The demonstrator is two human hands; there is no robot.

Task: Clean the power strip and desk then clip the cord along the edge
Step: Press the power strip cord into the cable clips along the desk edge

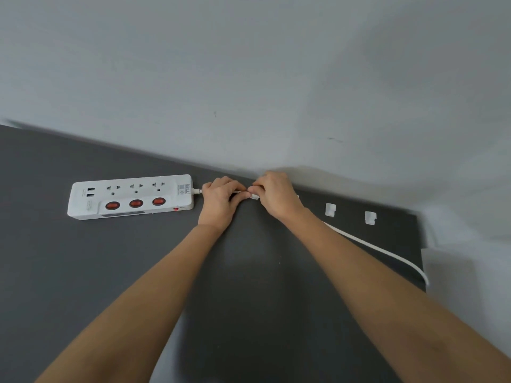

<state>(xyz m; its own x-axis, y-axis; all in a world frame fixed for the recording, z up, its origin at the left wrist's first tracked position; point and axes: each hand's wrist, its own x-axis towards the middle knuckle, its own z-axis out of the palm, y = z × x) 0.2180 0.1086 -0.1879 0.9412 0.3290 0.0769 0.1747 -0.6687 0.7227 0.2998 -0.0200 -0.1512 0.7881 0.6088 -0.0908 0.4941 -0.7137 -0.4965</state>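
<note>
A white power strip point(130, 197) with three red switches lies on the dark grey desk point(83, 272), near the wall. Its white cord point(387, 252) leaves the strip's right end, passes through both hands and runs off the desk's right edge. My left hand point(221, 201) pinches the cord just right of the strip. My right hand point(276, 194) meets it fingertip to fingertip, pressing the cord at a small white clip point(254, 196) that is mostly hidden by the fingers. Two more white clips point(330, 210) point(370, 217) sit further right along the desk's far edge, with no cord in them.
A plain grey wall point(249, 78) rises right behind the desk's far edge. The desk ends at the right point(420, 244), where the cord drops over the side. A pale surface lies beyond that edge.
</note>
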